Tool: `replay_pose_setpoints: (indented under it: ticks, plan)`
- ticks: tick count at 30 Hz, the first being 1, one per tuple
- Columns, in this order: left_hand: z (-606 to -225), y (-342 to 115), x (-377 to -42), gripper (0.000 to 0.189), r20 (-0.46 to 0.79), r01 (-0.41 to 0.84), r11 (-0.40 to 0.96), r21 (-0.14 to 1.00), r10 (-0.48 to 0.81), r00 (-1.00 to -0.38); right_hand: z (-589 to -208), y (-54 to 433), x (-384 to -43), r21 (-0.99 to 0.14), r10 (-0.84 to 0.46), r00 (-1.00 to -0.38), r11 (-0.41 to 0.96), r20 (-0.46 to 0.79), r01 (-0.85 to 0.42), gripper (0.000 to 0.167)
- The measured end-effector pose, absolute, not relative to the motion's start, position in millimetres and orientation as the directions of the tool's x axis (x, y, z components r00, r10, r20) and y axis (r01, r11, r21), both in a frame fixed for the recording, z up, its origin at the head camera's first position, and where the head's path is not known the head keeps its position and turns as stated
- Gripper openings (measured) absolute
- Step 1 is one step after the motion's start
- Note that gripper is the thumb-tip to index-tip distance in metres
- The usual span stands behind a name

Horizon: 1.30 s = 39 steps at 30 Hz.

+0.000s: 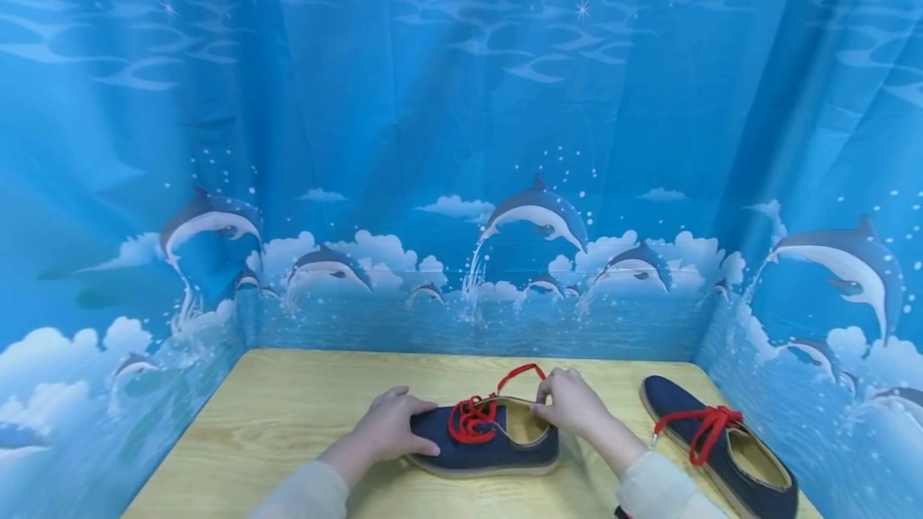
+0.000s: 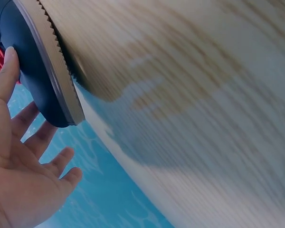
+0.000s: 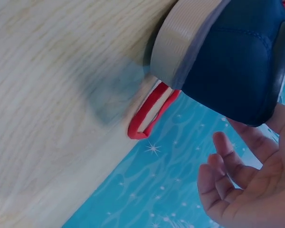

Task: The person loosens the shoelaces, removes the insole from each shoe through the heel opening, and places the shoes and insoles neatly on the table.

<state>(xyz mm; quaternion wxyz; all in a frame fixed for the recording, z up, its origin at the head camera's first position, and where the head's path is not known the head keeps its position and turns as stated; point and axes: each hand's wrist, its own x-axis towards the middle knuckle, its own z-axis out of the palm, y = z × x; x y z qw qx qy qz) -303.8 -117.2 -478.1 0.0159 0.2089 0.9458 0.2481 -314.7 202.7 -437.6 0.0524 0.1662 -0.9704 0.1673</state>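
A navy lace-up shoe (image 1: 461, 459) with red laces (image 1: 472, 420) and a pale sole lies sideways on the table, its toe to the left. My left hand (image 1: 392, 425) grips the toe, thumb on the near side and fingers on the far side; its last two fingers stick out loose in the left wrist view. At the heel, my right hand (image 1: 573, 403) pinches the collar rim between thumb and forefinger. Its other fingers are spread behind the heel in the right wrist view. One red lace end (image 1: 521, 371) arcs behind the shoe toward the right hand.
A second navy shoe (image 1: 782, 499) stands at the table's right side, its red laces tied in a bow (image 1: 714, 425). The wood-grain table (image 1: 267, 415) is bounded at the back and sides by a blue dolphin-print curtain (image 1: 447, 142).
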Motion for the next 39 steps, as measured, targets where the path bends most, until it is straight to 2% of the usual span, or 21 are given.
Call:
replay_pose_setpoints:
  ticks: [4,9,16,25,39]
  plan:
    - [-479.5,-115.1,-302.5,0.081,0.065,0.406,0.794,0.453,0.425,-0.903,-435.7,200.6,-310.3,-0.281,-0.309,-0.923,0.887,0.227,-0.366,0.016]
    - [-481.9,-111.8,-302.9,0.087,0.066,0.407,0.804,0.435,0.422,-0.904,-435.0,191.9,-305.7,-0.273,-0.418,-0.867,0.83,0.271,-0.486,0.02]
    - [-480.8,-107.5,-301.2,0.085,0.069,0.405,0.802,0.44,0.419,-0.905,-446.0,183.1,-304.4,-0.233,-0.501,-0.839,0.808,0.212,-0.541,0.012]
    - [-479.1,-103.4,-301.7,0.083,0.038,0.361,0.801,0.477,0.392,-0.919,-449.8,178.5,-307.2,-0.235,-0.506,-0.849,0.816,0.149,-0.528,0.009]
    - [-479.0,-102.7,-298.1,0.081,0.07,0.373,0.805,0.461,0.386,-0.92,-451.6,172.9,-311.7,-0.175,-0.55,-0.833,0.816,0.059,-0.551,0.031]
